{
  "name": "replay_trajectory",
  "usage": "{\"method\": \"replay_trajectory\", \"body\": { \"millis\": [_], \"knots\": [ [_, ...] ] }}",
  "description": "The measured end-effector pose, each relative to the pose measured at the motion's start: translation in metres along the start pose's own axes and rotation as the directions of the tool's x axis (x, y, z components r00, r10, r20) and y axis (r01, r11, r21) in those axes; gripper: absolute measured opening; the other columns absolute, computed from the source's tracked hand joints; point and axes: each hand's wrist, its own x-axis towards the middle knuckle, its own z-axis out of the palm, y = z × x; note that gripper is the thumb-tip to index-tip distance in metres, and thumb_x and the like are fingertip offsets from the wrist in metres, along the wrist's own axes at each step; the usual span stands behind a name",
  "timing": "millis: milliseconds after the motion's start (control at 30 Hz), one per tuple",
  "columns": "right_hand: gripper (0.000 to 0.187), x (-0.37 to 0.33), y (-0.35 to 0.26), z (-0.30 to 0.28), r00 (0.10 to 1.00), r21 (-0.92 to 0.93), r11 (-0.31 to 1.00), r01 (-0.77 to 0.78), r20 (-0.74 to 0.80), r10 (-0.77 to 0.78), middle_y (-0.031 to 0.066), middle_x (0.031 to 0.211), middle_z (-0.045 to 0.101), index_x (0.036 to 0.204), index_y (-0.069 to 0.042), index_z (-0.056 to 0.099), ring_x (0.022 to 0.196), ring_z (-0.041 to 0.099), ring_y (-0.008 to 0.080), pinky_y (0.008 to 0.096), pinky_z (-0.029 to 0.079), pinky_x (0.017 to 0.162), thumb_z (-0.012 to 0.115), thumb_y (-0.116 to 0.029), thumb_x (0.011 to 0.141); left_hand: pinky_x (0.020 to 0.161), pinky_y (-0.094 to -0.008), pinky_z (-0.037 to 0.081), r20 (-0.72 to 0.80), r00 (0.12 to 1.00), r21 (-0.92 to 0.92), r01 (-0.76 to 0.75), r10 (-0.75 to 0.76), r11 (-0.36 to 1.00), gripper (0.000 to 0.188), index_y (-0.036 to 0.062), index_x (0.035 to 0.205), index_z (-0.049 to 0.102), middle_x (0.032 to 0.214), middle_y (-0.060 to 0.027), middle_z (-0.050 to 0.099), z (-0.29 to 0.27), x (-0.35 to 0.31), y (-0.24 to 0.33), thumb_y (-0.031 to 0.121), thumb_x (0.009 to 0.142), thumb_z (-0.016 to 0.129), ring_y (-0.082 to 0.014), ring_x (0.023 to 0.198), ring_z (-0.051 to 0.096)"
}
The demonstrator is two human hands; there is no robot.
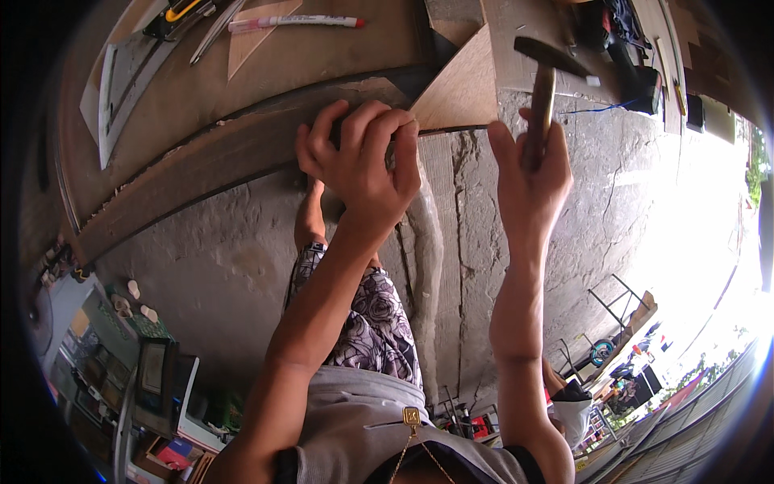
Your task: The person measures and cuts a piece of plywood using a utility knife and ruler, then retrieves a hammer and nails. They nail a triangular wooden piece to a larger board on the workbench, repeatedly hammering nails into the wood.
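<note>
Hammer (544,97) in right fingers (557,147)

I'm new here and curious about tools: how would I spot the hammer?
Follow the brown workbench rightward to the pale, angular wood piece. Just right of that, the right hand grips the hammer, head up. Its dark, narrow head, crosswise on a handle, sets it apart from the flat wood beside it.

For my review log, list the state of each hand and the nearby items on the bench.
Left hand: fingers curled, thumb and index tips close together; anything pinched is too small to tell.
Right hand: closed on the hammer.
Hammer: held, head up.
Pale board: one corner beside the left fingertips.
Marker: lying down across a wood offcut; whether capped is unclear.
</note>
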Motion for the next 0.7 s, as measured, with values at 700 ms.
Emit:
{"method": "replay_trajectory", "body": {
  "millis": [700],
  "knots": [
    [0.051, 0.034, 0.021, 0.023, 0.999, 0.186, 0.982, -0.02, -0.033, 0.026, -0.0024, 0.066, 0.047, 0.1, -0.002, 0.059, 0.058, 0.043, 0.0085, 0.0264, 0.037, 0.053, 0.089, -0.029, 0.068, 0.113, -0.0523, 0.03, 0.421, 0.722, -0.364, -0.419, 0.549, 0.832, 0.057, 0.0221, 0.119, 0.069, 0.143, -0.0222, 0.04, 0.04, 0.142, -0.012, 0.026, 0.066, 0.088, -0.0398, 0.139, 0.031]
  ]
}}
